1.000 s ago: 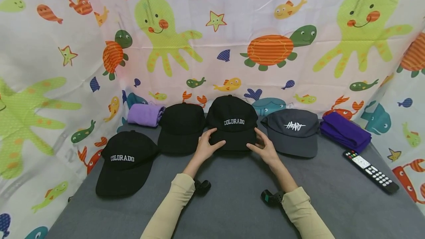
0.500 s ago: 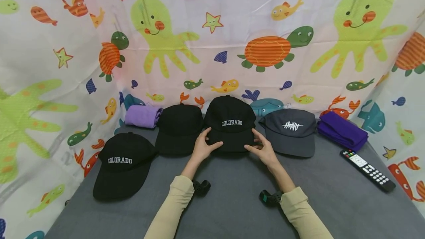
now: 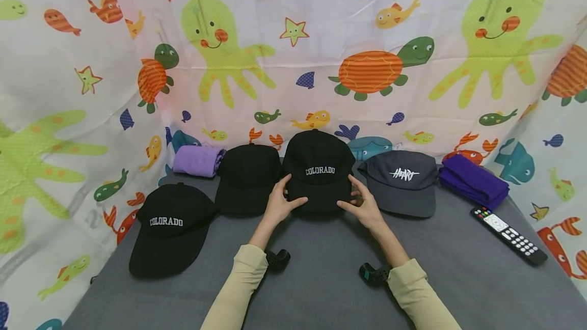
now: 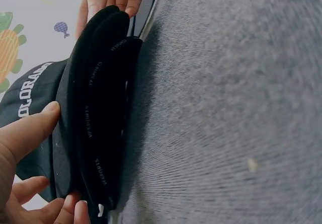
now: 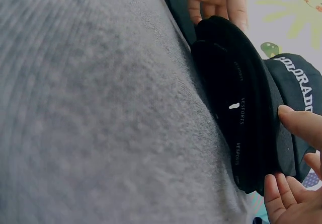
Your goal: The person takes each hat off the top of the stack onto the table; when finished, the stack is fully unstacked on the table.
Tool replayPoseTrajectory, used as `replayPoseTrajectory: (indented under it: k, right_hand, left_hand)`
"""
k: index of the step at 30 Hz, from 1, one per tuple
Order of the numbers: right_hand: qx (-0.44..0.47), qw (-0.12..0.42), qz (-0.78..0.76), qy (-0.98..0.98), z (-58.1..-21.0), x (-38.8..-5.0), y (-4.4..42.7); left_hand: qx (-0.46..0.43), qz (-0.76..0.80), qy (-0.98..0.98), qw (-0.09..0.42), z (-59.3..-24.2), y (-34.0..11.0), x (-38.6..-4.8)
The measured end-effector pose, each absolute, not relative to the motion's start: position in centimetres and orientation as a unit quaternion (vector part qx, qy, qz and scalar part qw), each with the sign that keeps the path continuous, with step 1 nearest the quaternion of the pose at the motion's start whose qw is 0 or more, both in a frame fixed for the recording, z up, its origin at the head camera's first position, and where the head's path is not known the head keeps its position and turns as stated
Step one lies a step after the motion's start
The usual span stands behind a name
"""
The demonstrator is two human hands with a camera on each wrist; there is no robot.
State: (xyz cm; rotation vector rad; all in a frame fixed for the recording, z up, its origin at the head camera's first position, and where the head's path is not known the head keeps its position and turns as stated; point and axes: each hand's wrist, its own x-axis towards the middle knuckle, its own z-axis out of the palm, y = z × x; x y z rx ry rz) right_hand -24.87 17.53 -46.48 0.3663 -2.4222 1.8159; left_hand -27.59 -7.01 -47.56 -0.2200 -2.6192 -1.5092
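A black COLORADO cap (image 3: 318, 154) is at the back middle of the grey surface, and both hands hold it by the sides of its brim. My left hand (image 3: 277, 201) grips the left side, thumb on top of the brim and fingers around the edge. On the opposite side my right hand (image 3: 367, 208) has the same hold. In the left wrist view, layered brim edges and inner tape (image 4: 90, 121) marked VESPORTS show on the underside. The right wrist view shows the raised brim (image 5: 251, 98) standing off the cloth at its front.
A plain black cap (image 3: 249, 180) sits close on the left, with another black COLORADO cap (image 3: 171, 233) nearer. To the right are a grey HEART cap (image 3: 403, 187), a folded dark purple cloth (image 3: 474, 181) and a remote control (image 3: 509, 236). A lilac cloth (image 3: 197, 160) lies back left.
The head view has shifted slightly. Both hands keep the same hold on the cap, which appears barely higher at its crown than half a second ago.
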Motion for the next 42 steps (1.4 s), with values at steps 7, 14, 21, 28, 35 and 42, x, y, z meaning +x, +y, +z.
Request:
replayPoseTrajectory:
  k: [7,14,21,28,35,42]
  right_hand:
    - [0.121,0.073,0.57,-0.809,-45.7,-24.4,17.4]
    - [0.129,0.089,0.551,-0.82,-44.9,-24.2,17.6]
    - [0.128,0.098,0.535,-0.829,-45.8,-25.5,18.7]
    - [0.112,0.082,0.53,-0.837,-45.8,-25.9,19.5]
    - [0.127,0.047,0.557,-0.82,-43.9,-25.2,20.1]
    - [0.143,0.013,0.573,-0.807,-43.5,-25.1,21.2]
  left_hand:
    - [-0.072,-0.495,-0.864,0.052,-47.0,-7.2,-27.5]
    - [-0.083,-0.503,-0.858,0.058,-46.7,-7.7,-27.5]
    - [-0.088,-0.508,-0.855,0.063,-46.1,-8.3,-27.5]
    - [-0.091,-0.51,-0.853,0.063,-45.6,-9.0,-27.3]
    - [-0.128,-0.524,-0.839,0.072,-45.1,-9.7,-27.3]
    - [-0.155,-0.526,-0.836,0.037,-44.6,-10.4,-27.3]
